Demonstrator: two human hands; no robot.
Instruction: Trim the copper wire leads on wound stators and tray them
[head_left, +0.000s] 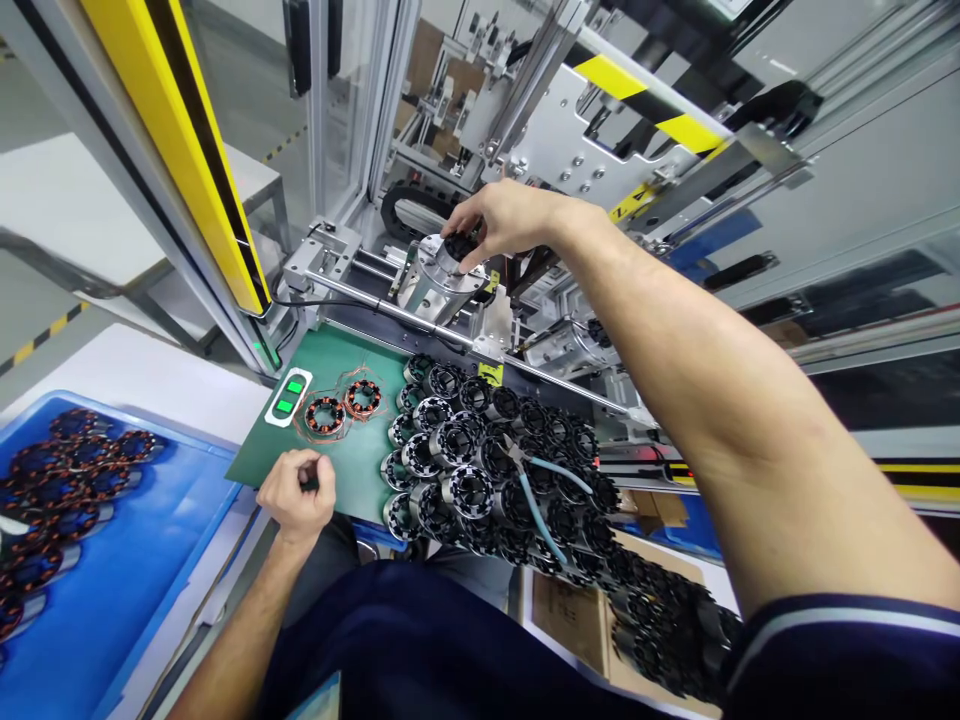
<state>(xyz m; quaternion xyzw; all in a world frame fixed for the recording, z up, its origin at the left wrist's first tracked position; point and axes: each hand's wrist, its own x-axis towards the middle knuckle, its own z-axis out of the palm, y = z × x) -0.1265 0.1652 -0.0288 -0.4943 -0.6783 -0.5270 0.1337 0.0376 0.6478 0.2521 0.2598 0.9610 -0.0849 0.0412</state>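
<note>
A black stator core (457, 246) sits on top of a round metal fixture (439, 280) at the machine's front, and the right hand (510, 218) pinches it from above with fingertips closed around its rim. The arm reaches across the whole bench to get there, passing over a dense pile of unwound stator cores (480, 460) stacked on the right part of the green mat (352, 470). A pair of cutters with pale blue handles (536, 495) lies on top of that pile. Left of the pile, two stators wound with copper wire (343, 407) lie flat on the mat, just beside a small white box with green buttons (289, 396). The left hand (296, 493) rests at the mat's near edge, curled into a loose fist around something small and dark that cannot be made out. Further left, a blue tray (142, 580) holds more wound stators (67, 470). A yellow guard post (180, 150) slants up behind the mat.
</note>
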